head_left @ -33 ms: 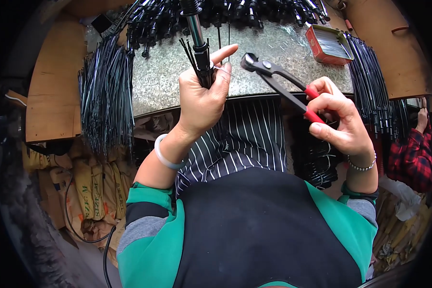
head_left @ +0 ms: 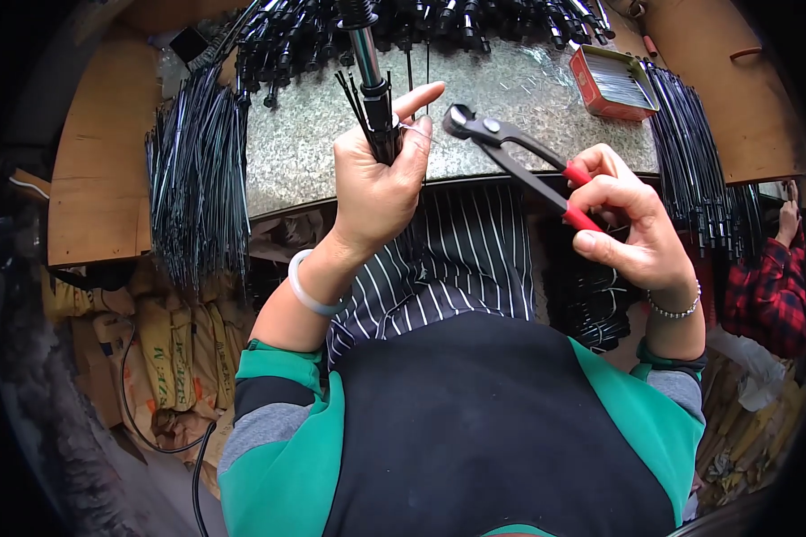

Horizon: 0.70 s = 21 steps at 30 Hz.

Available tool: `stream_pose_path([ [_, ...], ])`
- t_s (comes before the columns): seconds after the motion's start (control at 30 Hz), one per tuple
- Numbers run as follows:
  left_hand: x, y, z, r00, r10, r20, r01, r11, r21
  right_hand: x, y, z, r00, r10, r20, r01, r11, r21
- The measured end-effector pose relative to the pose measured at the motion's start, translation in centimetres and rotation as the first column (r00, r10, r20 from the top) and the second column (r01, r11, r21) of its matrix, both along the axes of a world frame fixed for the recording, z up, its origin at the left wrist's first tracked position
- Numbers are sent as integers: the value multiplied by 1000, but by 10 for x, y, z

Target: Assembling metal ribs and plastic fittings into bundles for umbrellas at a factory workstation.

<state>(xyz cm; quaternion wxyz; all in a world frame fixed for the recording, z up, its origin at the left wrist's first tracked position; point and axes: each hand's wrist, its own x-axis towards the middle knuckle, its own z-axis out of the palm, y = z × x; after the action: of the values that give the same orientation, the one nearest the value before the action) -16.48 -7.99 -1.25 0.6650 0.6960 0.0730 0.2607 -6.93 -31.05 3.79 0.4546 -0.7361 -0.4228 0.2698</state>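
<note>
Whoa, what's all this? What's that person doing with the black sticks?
The person's left grip is closed around a silver-and-black rod with thin black ribs, and a thin pale strand shows by the thumb. The right grip holds pincers by their red handles, with the head near the rod but apart from it. On the speckled table there's a red tin of thin, pale pieces. Bundles of black rods lie at both sides.

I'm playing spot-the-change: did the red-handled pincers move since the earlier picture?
Yes, slightly: the red-handled pincers shifted left, farther from the red box.
</note>
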Motion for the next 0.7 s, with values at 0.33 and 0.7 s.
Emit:
stream_pose_path([
  [0.33,-1,0,-3,1000,-21,9,20,1000,22,-5,9,0,988,104,114,-110,993,47],
  [0.7,-2,-2,-5,999,-33,18,33,999,6,-19,7,-6,858,-44,512,34,999,29],
])
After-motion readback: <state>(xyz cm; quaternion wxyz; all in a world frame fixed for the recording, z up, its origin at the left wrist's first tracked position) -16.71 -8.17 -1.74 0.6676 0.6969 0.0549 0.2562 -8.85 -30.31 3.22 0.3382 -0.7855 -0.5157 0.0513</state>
